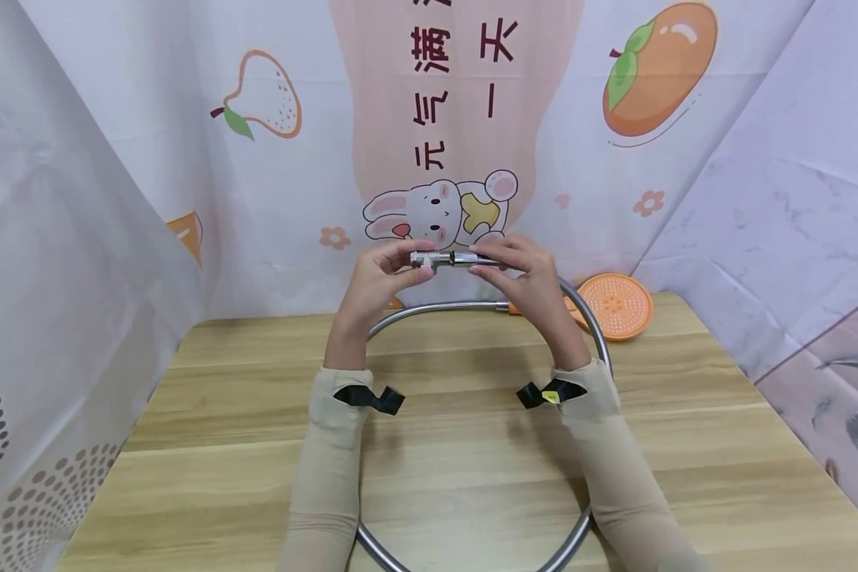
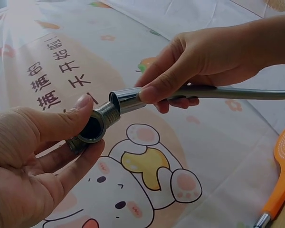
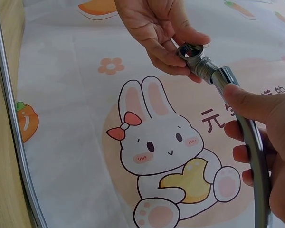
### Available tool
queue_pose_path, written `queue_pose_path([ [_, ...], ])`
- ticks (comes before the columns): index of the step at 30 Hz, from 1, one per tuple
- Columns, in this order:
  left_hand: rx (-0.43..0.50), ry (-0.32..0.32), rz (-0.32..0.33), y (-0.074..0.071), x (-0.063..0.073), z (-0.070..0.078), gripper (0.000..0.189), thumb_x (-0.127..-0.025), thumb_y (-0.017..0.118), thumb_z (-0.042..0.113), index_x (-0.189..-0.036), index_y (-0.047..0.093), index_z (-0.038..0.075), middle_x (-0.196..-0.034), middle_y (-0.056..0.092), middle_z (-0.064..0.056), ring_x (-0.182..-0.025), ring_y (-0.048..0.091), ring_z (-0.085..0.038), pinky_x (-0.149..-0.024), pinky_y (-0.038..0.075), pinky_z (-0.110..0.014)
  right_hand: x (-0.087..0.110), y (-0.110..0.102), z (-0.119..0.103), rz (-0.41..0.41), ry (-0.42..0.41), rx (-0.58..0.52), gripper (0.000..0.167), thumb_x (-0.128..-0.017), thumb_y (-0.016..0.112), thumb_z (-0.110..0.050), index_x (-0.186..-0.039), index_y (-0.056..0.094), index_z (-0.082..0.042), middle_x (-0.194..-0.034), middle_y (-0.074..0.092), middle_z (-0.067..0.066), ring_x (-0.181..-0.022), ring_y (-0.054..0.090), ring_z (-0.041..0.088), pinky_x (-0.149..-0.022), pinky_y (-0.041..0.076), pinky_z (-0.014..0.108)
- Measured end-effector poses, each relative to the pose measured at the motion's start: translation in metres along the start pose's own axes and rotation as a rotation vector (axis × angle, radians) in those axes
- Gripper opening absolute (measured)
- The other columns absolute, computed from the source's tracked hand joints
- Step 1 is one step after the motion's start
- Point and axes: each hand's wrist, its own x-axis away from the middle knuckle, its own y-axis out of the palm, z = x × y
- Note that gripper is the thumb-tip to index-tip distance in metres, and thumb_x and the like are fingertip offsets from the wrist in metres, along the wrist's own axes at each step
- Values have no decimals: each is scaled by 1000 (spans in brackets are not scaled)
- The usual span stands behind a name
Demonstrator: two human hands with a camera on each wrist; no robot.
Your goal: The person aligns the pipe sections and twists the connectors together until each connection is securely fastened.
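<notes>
Both hands are raised above the far edge of the table. My left hand (image 1: 377, 284) pinches a metal tee fitting (image 2: 110, 114) between thumb and fingers, its threaded end pointing right. My right hand (image 1: 527, 278) grips the chrome end nut (image 2: 128, 99) of a shower hose (image 3: 257, 166), thumb on top and fingers curled underneath. The nut's mouth meets the fitting's threaded end, and part of the thread shows outside it. Another opening of the fitting is visible in both wrist views. How far the nut covers the thread cannot be told.
The grey hose loops over the wooden table (image 1: 222, 413), passing around and under the forearms. An orange shower head (image 1: 617, 307) lies at the back right, joined to the hose's other end. A printed cloth (image 1: 272, 199) hangs behind the table.
</notes>
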Motion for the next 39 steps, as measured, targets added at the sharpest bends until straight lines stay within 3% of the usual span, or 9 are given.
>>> queue_pose_path([
  [9, -55, -17, 18, 3, 3, 3, 34, -88, 77, 0, -121, 70, -3, -98, 71, 5, -84, 64, -14, -76, 53, -21, 1, -3, -5, -18, 18, 59, 28, -82, 84, -6, -110, 80, -7, -96, 72, 11, -86, 59, 14, -76, 52, 19],
  [18, 14, -28, 6, 6, 7, 6, 36, -91, 71, -3, -127, 65, -6, -112, 68, -4, -89, 73, -12, -90, 60, -30, 4, -1, -4, -16, 8, 62, 29, -81, 84, -5, -109, 79, -5, -97, 73, 14, -86, 62, 20, -75, 55, 26],
  [28, 15, 19, 3, 8, 11, 9, 35, -90, 73, -4, -124, 67, -2, -117, 69, -7, -95, 71, -16, -91, 59, -28, 5, 0, -6, -11, 6, 65, 28, -82, 84, -6, -109, 79, -4, -98, 73, 12, -84, 61, 17, -75, 51, 14],
  [33, 13, 33, 17, 9, 8, 9, 35, -88, 76, -2, -123, 70, -2, -114, 73, -7, -91, 70, -15, -89, 59, -28, 4, 1, -5, 4, -6, 97, 28, -81, 85, -8, -108, 79, -3, -98, 74, 10, -82, 60, 17, -72, 52, 22],
  [39, 22, 53, 5, 12, 7, 10, 44, -90, 72, -5, -133, 64, -4, -136, 64, -23, -96, 69, -12, -91, 58, -27, 3, 2, -5, 11, -3, 125, 28, -82, 85, -10, -108, 80, -5, -98, 74, 10, -81, 60, 19, -70, 53, 33],
])
